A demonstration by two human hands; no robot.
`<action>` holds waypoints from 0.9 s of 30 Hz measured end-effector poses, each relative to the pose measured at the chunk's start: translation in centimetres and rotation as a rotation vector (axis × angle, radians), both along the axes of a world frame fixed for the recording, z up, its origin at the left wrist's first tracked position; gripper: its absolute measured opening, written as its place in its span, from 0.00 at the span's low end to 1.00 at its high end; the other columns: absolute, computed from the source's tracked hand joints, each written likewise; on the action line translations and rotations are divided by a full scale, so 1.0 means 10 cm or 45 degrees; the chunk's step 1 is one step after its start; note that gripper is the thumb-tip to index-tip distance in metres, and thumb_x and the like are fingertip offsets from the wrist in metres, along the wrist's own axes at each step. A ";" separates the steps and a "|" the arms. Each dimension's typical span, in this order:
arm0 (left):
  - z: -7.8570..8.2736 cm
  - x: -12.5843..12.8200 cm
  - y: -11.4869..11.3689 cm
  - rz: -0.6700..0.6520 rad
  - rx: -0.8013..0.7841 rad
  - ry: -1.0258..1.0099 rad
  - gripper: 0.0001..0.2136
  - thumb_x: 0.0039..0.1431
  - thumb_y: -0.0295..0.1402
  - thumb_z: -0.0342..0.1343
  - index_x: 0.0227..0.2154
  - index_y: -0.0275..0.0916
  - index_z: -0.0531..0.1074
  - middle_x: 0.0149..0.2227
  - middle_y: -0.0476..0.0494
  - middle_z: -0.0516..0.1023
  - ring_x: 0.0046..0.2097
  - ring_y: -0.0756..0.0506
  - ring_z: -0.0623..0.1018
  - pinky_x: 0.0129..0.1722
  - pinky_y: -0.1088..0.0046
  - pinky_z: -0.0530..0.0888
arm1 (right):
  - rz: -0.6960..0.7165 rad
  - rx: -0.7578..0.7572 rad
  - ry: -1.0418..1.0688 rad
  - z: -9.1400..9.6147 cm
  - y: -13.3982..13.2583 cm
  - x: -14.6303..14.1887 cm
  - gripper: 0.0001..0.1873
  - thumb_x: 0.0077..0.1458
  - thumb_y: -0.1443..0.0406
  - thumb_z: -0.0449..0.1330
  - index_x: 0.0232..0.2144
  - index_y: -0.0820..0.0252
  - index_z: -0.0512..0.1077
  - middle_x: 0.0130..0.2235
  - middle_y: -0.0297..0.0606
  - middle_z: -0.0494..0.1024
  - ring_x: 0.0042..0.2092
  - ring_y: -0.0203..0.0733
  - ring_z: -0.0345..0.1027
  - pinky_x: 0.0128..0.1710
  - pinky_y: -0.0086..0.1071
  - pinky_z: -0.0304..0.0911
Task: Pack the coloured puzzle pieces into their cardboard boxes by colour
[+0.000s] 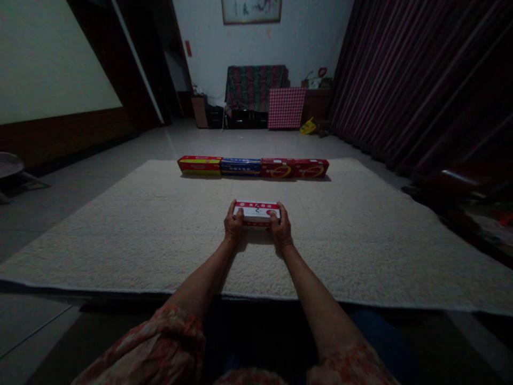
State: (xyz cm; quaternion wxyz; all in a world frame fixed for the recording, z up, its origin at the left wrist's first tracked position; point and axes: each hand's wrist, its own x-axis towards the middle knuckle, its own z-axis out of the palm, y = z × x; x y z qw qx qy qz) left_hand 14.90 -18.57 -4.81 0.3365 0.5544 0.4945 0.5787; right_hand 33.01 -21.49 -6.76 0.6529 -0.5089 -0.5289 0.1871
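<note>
One long white-and-red box point(256, 210), maybe made of card, is held between the left hand point(233, 224) and the right hand point(282, 227) in the head view. It is on the near side of the shiny blue box with pale writing point(240, 169), well apart from it and a bit to the right of its middle. The fingers of each hand curl around one end, with both thumbs on the face that shows writing. I cannot tell if the white-and-red box rests on the bumpy cream cloth point(160, 230) or is just above it.

To hold it well, I think both hands should squeeze the same, soft but firm, so the sides do not dent. Both ends should be at the same height, or it could tip and slip. Even wrists should help keep it straight.

Next to the blue box, a long red-and-yellow box point(200, 166) sits at its left end. A shiny dark red box point(276, 169) sits at its right end, and another dark red box point(311, 169) is farther right. All four look like they touch.
</note>
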 end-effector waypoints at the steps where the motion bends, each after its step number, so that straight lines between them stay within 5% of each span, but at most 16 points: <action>1: 0.01 0.00 -0.01 0.021 -0.009 0.011 0.31 0.65 0.45 0.52 0.67 0.34 0.65 0.56 0.34 0.79 0.55 0.36 0.78 0.56 0.61 0.73 | 0.004 -0.009 -0.001 0.01 -0.01 0.00 0.34 0.60 0.45 0.56 0.61 0.60 0.67 0.63 0.50 0.71 0.64 0.54 0.63 0.67 0.51 0.55; 27: 0.06 0.02 -0.03 0.045 -0.039 0.054 0.30 0.65 0.45 0.52 0.66 0.35 0.66 0.57 0.34 0.79 0.56 0.35 0.78 0.57 0.60 0.72 | 0.063 -0.048 0.020 0.07 -0.05 0.03 0.35 0.60 0.46 0.58 0.62 0.59 0.66 0.64 0.52 0.70 0.64 0.55 0.63 0.66 0.54 0.55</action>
